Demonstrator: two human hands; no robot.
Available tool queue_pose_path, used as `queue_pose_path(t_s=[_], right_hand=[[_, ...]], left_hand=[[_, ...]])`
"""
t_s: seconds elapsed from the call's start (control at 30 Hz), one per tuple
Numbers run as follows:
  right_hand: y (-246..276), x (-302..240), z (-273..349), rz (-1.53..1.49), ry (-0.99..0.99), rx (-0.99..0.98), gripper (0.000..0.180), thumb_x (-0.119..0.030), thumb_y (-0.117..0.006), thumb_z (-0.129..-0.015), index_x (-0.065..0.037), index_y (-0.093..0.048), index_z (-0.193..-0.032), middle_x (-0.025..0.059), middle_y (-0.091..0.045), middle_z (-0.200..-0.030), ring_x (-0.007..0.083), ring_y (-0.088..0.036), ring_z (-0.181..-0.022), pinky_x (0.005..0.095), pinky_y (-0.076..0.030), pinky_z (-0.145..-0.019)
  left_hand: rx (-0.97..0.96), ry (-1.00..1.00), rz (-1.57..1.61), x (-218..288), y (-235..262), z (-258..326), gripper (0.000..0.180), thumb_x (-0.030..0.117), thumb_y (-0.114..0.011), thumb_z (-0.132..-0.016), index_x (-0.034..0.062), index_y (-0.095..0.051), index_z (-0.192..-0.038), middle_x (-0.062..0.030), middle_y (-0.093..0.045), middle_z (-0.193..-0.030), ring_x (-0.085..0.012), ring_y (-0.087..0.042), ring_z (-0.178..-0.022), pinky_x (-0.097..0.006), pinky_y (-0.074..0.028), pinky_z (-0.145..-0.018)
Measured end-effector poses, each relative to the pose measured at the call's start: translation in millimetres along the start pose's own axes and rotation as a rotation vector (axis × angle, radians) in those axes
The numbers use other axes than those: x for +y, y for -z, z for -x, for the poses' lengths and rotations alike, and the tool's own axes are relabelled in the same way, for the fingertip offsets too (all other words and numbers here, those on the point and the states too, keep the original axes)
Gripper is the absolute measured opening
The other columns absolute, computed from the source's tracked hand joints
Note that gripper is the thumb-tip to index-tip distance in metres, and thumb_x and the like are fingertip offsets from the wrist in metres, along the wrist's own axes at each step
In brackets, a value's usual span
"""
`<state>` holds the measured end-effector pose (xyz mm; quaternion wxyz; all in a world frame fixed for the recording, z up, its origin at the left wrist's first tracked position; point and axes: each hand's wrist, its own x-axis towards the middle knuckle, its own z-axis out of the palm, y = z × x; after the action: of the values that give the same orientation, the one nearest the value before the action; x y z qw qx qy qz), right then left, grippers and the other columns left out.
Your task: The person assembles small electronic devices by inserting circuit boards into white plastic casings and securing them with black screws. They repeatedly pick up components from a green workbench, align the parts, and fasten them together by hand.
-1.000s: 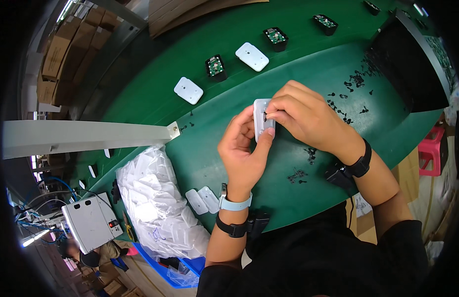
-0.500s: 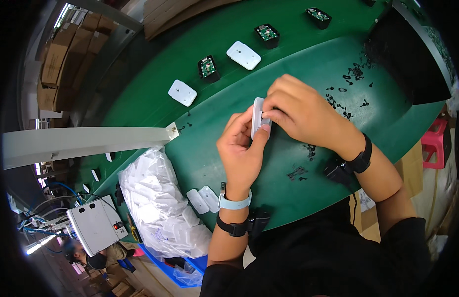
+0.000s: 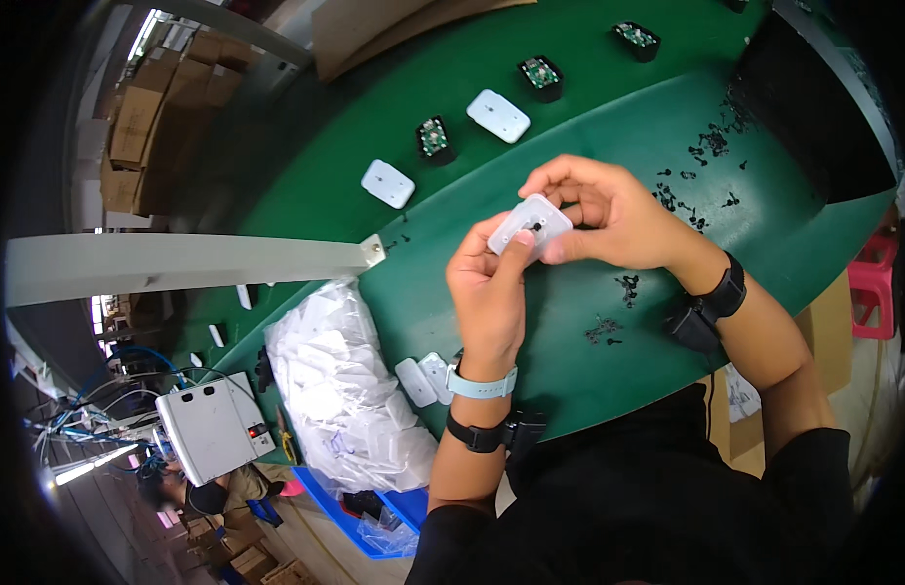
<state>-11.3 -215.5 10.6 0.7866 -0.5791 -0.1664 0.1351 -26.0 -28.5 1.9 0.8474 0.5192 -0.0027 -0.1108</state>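
A white rounded plastic cover (image 3: 553, 221) is held between my two hands over the green table, its hollow inside facing up. A small black part (image 3: 537, 227) sits near its middle. My left hand (image 3: 491, 288) is closed on the cover's left side, thumb pressed on the inside beside the black part. My right hand (image 3: 623, 216) grips the right edge with thumb and fingers. Small black parts (image 3: 714, 144) lie scattered to the right, and a few loose ones (image 3: 601, 331) lie below my right hand. Two more white covers (image 3: 415, 382) rest beside my left wrist.
Beyond the table, a green strip carries white covers (image 3: 498, 116) and black housings with circuit boards (image 3: 434, 143). A bulging bag of white pieces (image 3: 345, 400) lies left, near a metal beam (image 3: 199, 280), a grey box (image 3: 216, 429) and a blue crate (image 3: 326, 512). A person (image 3: 204, 495) is lower left.
The cover has turned from nearly edge-on to show its inside. My right fingers have moved from pinching at its inner face to holding its right edge. The whole view has shifted slightly.
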Motion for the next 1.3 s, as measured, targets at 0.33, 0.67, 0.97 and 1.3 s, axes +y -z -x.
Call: queue_pose_path(t_s=[0.33,0.67,0.97,1.3], right_hand=[[18,-3,-1,-0.239,0.145,0.090,0.056,-0.005,-0.072,-0.091,0.002,-0.049,-0.141,0.0135,-0.064,-0.127,0.0207,-0.061,-0.119,0.0362,-0.051,-0.101],[24,-12,-6,-0.477,0.155,0.080,0.044,-0.017,-0.058,-0.103,0.002,-0.045,-0.140,0.0155,-0.064,-0.124,0.0231,-0.067,-0.106,0.0389,-0.058,-0.090],[30,-10,-5,-0.437,0.149,0.079,0.043,-0.017,-0.060,-0.102,0.002,-0.045,-0.138,0.0171,-0.065,-0.127,0.0206,-0.067,-0.105,0.0362,-0.058,-0.091],[30,-7,-6,-0.424,0.138,0.102,0.042,-0.017,-0.061,-0.101,0.001,-0.047,-0.136,0.0170,-0.066,-0.124,0.0210,-0.068,-0.104,0.0363,-0.057,-0.090]], left_hand=[[-0.066,0.126,-0.103,35,-24,-19,0.023,0.018,-0.061,-0.100,-0.0016,-0.063,-0.112,-0.0077,-0.068,-0.107,-0.0152,-0.064,-0.097,-0.035,-0.051,-0.090],[0.373,-0.384,-1.843,31,34,-148,0.045,0.026,-0.079,-0.080,-0.0059,-0.055,-0.101,-0.0287,-0.061,-0.106,-0.0454,-0.061,-0.091,-0.050,-0.047,-0.087],[0.278,-0.442,-1.535,33,38,-145,0.032,0.002,-0.071,-0.076,-0.0028,-0.055,-0.103,-0.0234,-0.063,-0.099,-0.0401,-0.063,-0.095,-0.047,-0.051,-0.083],[0.150,-0.605,-1.468,35,39,-129,0.037,-0.005,-0.070,-0.072,-0.0013,-0.056,-0.106,-0.0191,-0.059,-0.104,-0.0364,-0.061,-0.098,-0.042,-0.050,-0.086]])
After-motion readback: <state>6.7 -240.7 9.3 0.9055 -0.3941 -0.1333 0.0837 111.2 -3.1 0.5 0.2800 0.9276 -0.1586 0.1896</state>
